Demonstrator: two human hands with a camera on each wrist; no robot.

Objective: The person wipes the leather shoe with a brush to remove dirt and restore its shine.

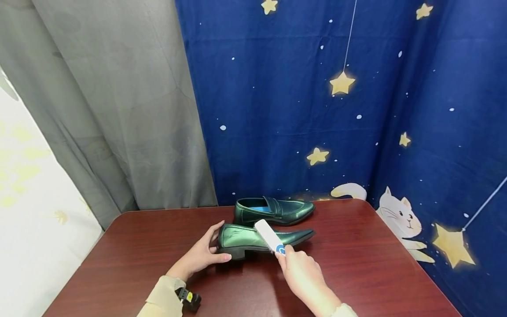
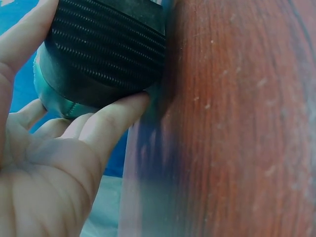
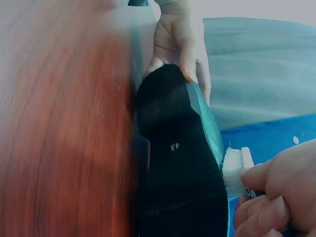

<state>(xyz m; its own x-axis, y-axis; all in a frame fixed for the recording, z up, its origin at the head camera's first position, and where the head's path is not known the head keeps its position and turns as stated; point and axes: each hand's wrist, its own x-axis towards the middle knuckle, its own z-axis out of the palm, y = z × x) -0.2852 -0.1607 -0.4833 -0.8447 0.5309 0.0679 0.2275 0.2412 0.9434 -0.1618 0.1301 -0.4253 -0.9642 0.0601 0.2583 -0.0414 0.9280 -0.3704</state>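
Observation:
A shiny green loafer [image 1: 239, 237] is held at its heel by my left hand [image 1: 201, 255], thumb on the near side and fingers behind. The ridged dark heel [image 2: 103, 49] faces the left wrist camera. My right hand [image 1: 303, 270] grips a white brush [image 1: 268, 235] with a blue mark near the fingers. In the right wrist view, the brush's white bristles [image 3: 231, 170] touch the loafer's upper, beside the black sole [image 3: 180, 163]. A second dark green loafer [image 1: 291, 211] with a blue insole stands upright just behind the first, its toe pointing right.
Under everything is a reddish-brown wooden table [image 1: 356, 255] with rounded far corners. A grey curtain [image 1: 130, 110] and a blue star-patterned curtain [image 1: 277, 97] hang behind it. A small black device [image 1: 190, 299] is strapped at the left wrist.

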